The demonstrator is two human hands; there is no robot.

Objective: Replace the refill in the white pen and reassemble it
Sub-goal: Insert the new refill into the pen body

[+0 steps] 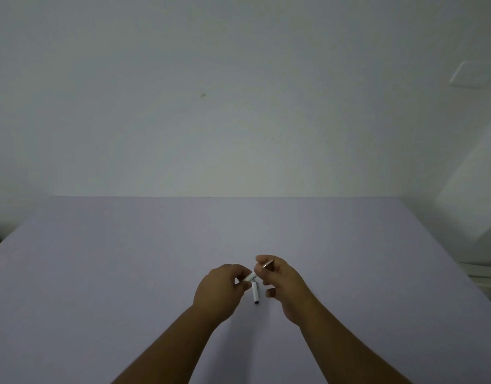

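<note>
Left arm: bare forearm rises from the bottom edge, angled up and to the right.
Left hand (pixel 220 291): back of the hand toward the camera, fingers curled, above the desk.
Left grip: narrow, thumb and fingers pinched on a short white pen piece (pixel 250 277); that piece tilts up to the right, and its free end points at the right hand.
Loose piece: a second white tube (pixel 255 292) shows just below the held piece, between the two hands, running nearly straight toward the camera with a dark near end; whether it lies flat on the desk or is touched by a finger cannot be told.
Right hand (pixel 284 284): palm side partly turned left, fingers bent, thumb low and apart from them.
Right grip: narrow, fingertips closed on a thin copper-coloured tip (pixel 268 264) that pokes up to the right from the top of the hand.
Right arm: bare forearm rises from the bottom edge, angled up and to the left.
Desk (pixel 128 273): plain pale lilac top, its far edge meeting the wall.
Wall (pixel 238 106): flat, whitish, dimly lit, with a small dark speck (pixel 203 95) near the middle.
Far right: a pale square plate (pixel 470 74) on the side wall; blurred light shapes below it, too unclear to name.
Count: two hands, two white pieces, one copper tip.
</note>
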